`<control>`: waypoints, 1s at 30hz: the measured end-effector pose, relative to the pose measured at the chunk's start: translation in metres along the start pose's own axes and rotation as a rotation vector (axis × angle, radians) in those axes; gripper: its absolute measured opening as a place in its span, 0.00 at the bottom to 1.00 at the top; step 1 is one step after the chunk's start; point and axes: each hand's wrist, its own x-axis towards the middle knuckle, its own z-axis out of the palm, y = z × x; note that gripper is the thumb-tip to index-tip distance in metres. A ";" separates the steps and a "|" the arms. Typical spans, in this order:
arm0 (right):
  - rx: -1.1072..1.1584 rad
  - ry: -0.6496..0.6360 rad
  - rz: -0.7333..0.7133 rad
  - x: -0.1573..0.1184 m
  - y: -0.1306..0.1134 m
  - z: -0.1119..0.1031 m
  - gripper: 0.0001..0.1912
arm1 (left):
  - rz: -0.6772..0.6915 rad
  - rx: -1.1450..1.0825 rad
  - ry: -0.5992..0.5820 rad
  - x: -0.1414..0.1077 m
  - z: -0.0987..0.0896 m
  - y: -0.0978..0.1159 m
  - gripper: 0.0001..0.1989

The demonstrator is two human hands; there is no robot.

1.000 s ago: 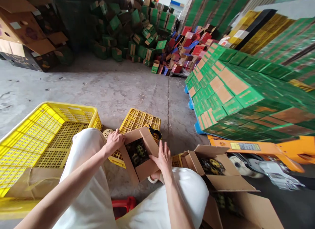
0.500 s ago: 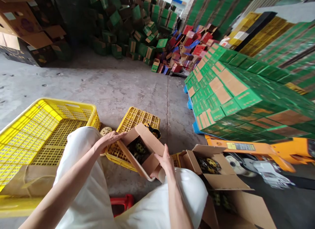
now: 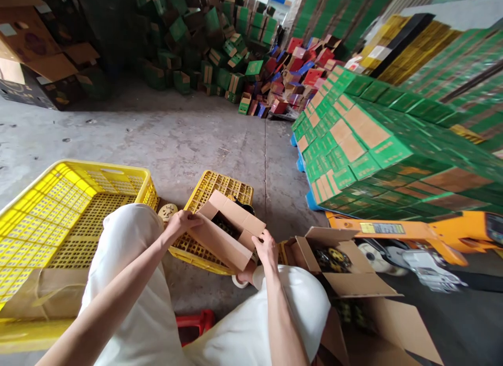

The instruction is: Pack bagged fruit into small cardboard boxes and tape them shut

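Between my knees a small open cardboard box (image 3: 223, 241) rests on an upturned yellow plastic crate (image 3: 226, 184). Dark contents show through the gap between its flaps; I cannot make out what they are. My left hand (image 3: 181, 222) has its fingers curled on the box's left end, by the near flap. At the right end, my right hand (image 3: 265, 246) pinches the cardboard near a corner. The near long flap slants over part of the opening, while the far flap leans outward. Behind the box a black object is partly hidden.
A large yellow crate (image 3: 147, 185) stands left. On the right are an open box (image 3: 359, 283) with dark and yellow contents, another open box below it, an orange pallet jack (image 3: 393, 230) and stacked green cartons (image 3: 353, 140). Heaped boxes lie at the back.
The near long flap has swung up and inward, hiding more of the contents. My left hand's fingers have gone from stretched to curled; my right hand has moved slightly toward the box's right corner.
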 end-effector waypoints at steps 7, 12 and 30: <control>0.159 -0.014 -0.039 0.000 0.006 -0.002 0.17 | 0.044 -0.079 0.031 0.008 0.015 -0.008 0.39; 0.319 -0.039 -0.033 -0.003 0.008 0.002 0.30 | -0.007 -0.163 0.001 0.010 0.017 -0.006 0.41; 0.041 0.047 -0.201 0.001 0.020 0.035 0.37 | 0.098 -0.165 -0.016 0.010 0.026 -0.006 0.38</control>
